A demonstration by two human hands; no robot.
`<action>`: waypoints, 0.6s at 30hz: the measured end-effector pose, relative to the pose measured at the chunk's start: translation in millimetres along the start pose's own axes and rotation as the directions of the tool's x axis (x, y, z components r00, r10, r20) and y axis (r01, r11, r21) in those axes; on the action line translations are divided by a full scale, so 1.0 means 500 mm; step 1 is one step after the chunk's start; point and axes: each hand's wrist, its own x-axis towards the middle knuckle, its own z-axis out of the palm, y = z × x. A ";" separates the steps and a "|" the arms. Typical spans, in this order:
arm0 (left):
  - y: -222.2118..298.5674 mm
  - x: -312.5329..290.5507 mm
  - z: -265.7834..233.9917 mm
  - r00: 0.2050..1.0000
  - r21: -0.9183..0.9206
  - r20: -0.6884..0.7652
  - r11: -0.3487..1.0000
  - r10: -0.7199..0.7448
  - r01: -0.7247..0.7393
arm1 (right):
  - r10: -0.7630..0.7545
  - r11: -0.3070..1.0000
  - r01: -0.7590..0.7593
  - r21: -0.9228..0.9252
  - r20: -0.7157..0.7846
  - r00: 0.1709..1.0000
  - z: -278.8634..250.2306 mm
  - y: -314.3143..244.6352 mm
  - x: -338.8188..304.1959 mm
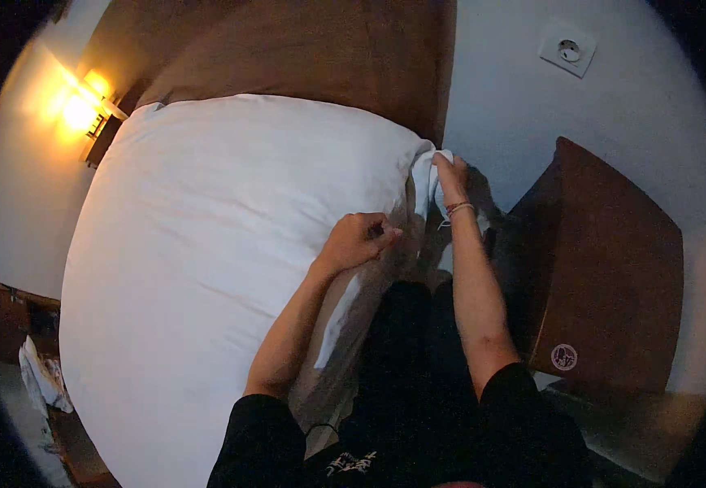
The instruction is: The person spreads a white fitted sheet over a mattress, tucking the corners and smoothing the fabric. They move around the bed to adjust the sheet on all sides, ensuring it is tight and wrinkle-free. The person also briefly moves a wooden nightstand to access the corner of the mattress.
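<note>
A white sheet (198, 236) covers a large bed with shallow creases across it. At the far right corner of the bed, my right hand (453, 179) grips a bunched end of the sheet between thumb and fingers. Some of the fabric hangs down below that hand along the side. My left hand (357, 241) is over the bed's right edge, lower than the right one. Its fingers are loosely curled in, the thumb sticks out, and no fabric shows in it. A thin band circles my right wrist.
A brown headboard (304, 53) rises behind the bed. To the right stands a brown panel-like piece of furniture (613, 268), close to my right arm. A power socket (568, 50) is on the wall. Far left, a lit lamp (80, 111) glows; white cloth (41, 374) lies below.
</note>
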 end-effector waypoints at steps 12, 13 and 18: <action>0.011 -0.010 -0.002 0.997 -0.067 -0.040 0.996 -0.062 0.059 | 0.280 0.770 -0.245 0.590 0.033 0.959 -0.020 -0.063 -0.021; 0.006 -0.005 0.003 0.998 -0.058 -0.041 0.998 -0.038 0.035 | 0.281 0.748 -0.245 0.617 0.040 0.959 -0.030 -0.063 -0.014; 0.013 0.000 0.005 0.998 -0.047 -0.021 0.997 -0.055 0.054 | 0.275 0.686 -0.257 0.680 0.085 0.958 -0.038 -0.058 -0.005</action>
